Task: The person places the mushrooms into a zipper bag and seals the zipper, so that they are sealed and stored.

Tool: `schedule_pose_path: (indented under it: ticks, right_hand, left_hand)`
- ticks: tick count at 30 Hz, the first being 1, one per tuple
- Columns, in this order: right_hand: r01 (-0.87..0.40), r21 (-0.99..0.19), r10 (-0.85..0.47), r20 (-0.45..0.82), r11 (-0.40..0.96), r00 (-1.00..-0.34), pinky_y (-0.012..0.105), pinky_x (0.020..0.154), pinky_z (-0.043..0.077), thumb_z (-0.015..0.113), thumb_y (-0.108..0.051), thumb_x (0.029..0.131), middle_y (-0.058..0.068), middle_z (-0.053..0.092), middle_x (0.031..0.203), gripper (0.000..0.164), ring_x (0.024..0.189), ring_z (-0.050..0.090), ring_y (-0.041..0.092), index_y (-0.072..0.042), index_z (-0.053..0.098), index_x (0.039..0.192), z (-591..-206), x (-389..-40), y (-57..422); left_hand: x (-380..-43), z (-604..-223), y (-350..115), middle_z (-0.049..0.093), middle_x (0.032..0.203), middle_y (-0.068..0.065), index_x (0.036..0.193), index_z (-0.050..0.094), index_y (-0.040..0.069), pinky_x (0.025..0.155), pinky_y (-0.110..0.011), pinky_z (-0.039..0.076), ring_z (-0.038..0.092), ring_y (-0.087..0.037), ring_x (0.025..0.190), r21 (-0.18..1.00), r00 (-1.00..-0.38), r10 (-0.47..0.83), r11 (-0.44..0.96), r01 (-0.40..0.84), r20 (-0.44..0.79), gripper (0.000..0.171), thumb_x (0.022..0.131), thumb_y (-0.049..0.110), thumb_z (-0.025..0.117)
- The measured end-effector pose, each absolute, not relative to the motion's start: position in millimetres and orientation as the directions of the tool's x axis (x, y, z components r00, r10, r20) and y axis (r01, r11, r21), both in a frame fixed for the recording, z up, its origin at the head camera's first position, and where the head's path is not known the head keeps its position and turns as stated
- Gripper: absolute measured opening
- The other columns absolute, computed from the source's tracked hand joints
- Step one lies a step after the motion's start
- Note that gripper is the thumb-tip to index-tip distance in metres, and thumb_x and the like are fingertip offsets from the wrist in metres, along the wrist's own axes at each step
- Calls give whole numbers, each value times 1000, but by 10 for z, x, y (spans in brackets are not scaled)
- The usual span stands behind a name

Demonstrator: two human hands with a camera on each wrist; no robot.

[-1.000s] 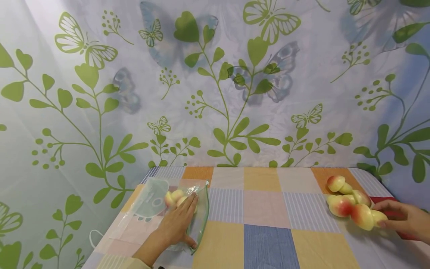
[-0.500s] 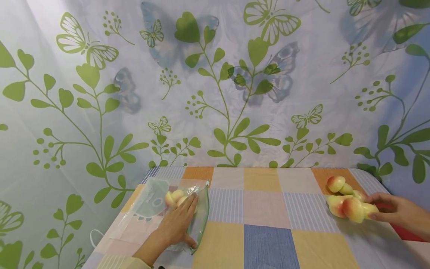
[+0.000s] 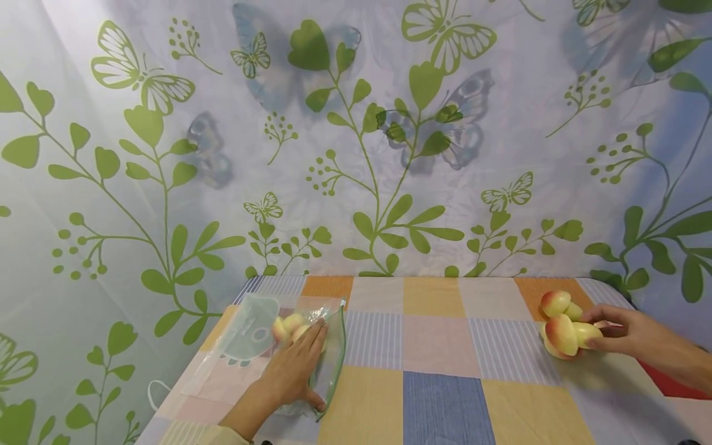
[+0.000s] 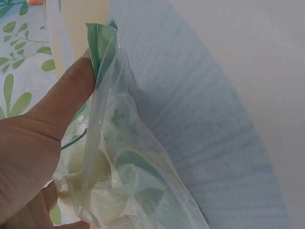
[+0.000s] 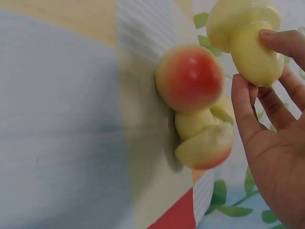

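With fingers and thumb, my right hand [image 3: 634, 334] pinches a toy mushroom [image 3: 563, 335] by its pale stem, its red-tinged cap pointing left. Below it in the right wrist view, more toy mushrooms lie on the cloth, one showing a round red cap [image 5: 190, 78] and another a cap lying sideways [image 5: 207, 148]. My left hand [image 3: 292, 374] lies with straight fingers over a clear zip bag [image 3: 256, 349] at the table's left. Its thumb [image 4: 66, 95] touches the green zip edge [image 4: 97, 45]. Several pale toy mushrooms [image 3: 289, 324] show inside the bag, partly covered by the hand.
A patchwork cloth [image 3: 442, 346] covers the table. Behind it hangs a curtain [image 3: 334, 173] printed with leaves and butterflies. A red patch [image 3: 664, 378] shows beneath the right forearm, and a white cord [image 3: 150, 392] loops beyond the table's left edge.
My right hand has moved left and slightly upward with the toy mushroom, which now overlaps the others in the head view. The left hand and bag have stayed put.
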State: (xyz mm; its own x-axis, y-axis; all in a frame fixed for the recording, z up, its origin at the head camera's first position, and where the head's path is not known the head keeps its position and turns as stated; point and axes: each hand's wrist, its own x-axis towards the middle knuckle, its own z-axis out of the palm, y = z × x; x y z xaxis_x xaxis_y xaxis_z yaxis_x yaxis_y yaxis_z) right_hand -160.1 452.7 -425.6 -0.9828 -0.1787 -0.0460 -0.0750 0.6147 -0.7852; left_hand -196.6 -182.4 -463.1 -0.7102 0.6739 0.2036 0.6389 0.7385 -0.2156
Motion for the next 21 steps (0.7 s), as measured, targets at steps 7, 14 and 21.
schedule_pose_path:
  ticks: [7, 14, 21]
  right_hand:
    - [-30, -807, -184, -98, 589, -978, 37, 74, 55, 67, -25, 102, 8, 60, 112, 35, 97, 63, 17, -1, 56, 124, -4196, -1673, 4371]
    - [-120, -806, -211, -6, 579, -977, 35, 77, 56, 71, -20, 99, 10, 54, 127, 34, 107, 60, 14, 0, 58, 122, -4211, -1788, 4203]
    - [-202, -820, -228, 90, 535, -970, 29, 78, 57, 74, -15, 96, 11, 56, 117, 31, 100, 65, 17, 1, 60, 118, -4218, -1858, 3993]
  left_hand:
    - [-1970, -4639, -1819, 32, 162, -27, 156, 30, -11, 111, -55, 40, 35, -36, 148, -223, -710, 674, 739, 636, 206, 148, 48, 72, 90]
    - [-1967, -4640, -1822, 31, 162, -26, 156, 30, -10, 110, -55, 41, 35, -36, 148, -215, -717, 668, 744, 633, 198, 149, 48, 72, 90]
    - [-1970, -4637, -1818, 32, 162, -26, 156, 30, -10, 109, -55, 42, 35, -35, 148, -235, -717, 669, 742, 628, 195, 148, 48, 73, 89]
